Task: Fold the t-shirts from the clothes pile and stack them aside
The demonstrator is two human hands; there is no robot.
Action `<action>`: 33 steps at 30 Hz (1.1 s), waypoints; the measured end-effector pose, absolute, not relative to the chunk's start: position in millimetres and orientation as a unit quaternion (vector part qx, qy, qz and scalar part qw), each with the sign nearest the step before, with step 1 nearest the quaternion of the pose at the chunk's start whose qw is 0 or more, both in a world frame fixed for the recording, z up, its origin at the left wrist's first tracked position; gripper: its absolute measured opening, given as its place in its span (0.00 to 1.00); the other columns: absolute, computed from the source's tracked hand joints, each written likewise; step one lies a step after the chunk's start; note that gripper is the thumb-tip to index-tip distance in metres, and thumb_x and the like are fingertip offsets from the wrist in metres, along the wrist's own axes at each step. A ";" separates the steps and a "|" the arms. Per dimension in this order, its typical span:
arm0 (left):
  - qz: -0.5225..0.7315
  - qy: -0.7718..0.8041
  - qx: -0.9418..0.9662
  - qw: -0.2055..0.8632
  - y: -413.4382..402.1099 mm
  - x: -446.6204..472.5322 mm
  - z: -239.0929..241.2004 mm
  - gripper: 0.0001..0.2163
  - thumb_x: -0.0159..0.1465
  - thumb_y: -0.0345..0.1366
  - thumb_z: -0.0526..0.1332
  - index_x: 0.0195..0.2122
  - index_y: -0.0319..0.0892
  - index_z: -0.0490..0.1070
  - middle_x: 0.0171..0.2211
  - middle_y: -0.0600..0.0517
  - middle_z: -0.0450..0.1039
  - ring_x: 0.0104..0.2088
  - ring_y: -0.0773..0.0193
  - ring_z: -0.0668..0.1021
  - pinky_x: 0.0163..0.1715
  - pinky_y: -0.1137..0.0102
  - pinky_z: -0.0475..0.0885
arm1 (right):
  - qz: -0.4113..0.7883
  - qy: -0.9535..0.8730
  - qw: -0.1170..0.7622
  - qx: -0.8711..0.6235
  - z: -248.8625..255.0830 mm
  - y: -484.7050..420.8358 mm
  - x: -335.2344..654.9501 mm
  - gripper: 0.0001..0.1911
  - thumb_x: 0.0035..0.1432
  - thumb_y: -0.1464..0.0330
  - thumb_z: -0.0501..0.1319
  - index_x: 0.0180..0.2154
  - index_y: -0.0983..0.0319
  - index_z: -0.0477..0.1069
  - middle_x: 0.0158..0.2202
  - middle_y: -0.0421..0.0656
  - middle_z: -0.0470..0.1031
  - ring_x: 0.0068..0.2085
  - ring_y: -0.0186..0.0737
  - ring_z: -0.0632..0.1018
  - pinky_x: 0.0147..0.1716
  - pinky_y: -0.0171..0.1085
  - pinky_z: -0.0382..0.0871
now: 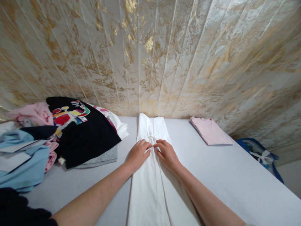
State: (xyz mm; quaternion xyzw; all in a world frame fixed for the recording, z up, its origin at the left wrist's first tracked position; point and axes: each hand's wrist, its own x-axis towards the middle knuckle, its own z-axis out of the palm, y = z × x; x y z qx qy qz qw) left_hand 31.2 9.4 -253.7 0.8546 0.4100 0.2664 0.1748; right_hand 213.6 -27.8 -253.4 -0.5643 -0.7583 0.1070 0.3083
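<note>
A long white garment (150, 188) lies lengthwise on the table, its two sides folded in to a seam down the middle. Its exact kind is hidden by the folds. My left hand (139, 153) rests on its left half, with bent fingers and thumb gripping the cloth at the middle seam. From the other side, my right hand (167, 153) grips the cloth at the same seam with curled fingers. The fingertips of both hands almost meet there. Small creases show in the fabric just beyond them.
Left of the white garment is a loose heap of clothes, with a black printed T-shirt (87, 141) and a light blue garment (30, 169). A folded pink garment (210, 131) lies at the right back. A blue-trimmed bag (261, 157) stands past the table's right edge. A patterned curtain (150, 62) hangs behind.
</note>
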 end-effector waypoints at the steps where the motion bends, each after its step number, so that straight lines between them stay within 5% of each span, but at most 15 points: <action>1: 0.266 0.410 0.855 0.175 9.5 31.2 -253.7 0.06 0.64 0.32 0.56 0.40 0.45 0.72 0.38 0.51 0.69 0.42 0.60 0.72 0.44 0.65 0.67 | 0.108 -0.758 0.308 -0.565 -253.1 -27.9 213.5 0.12 0.59 0.74 0.57 0.43 0.57 0.73 0.51 0.45 0.71 0.54 0.42 0.71 0.54 0.43 0.63; 33: 0.273 0.414 0.849 0.180 8.6 30.6 -252.6 0.07 0.64 0.32 0.56 0.40 0.44 0.72 0.38 0.51 0.69 0.42 0.60 0.72 0.44 0.66 0.67 | 0.109 -0.756 0.318 -0.562 -254.4 -27.0 213.4 0.09 0.58 0.74 0.57 0.39 0.57 0.73 0.50 0.45 0.71 0.53 0.42 0.72 0.53 0.43 0.63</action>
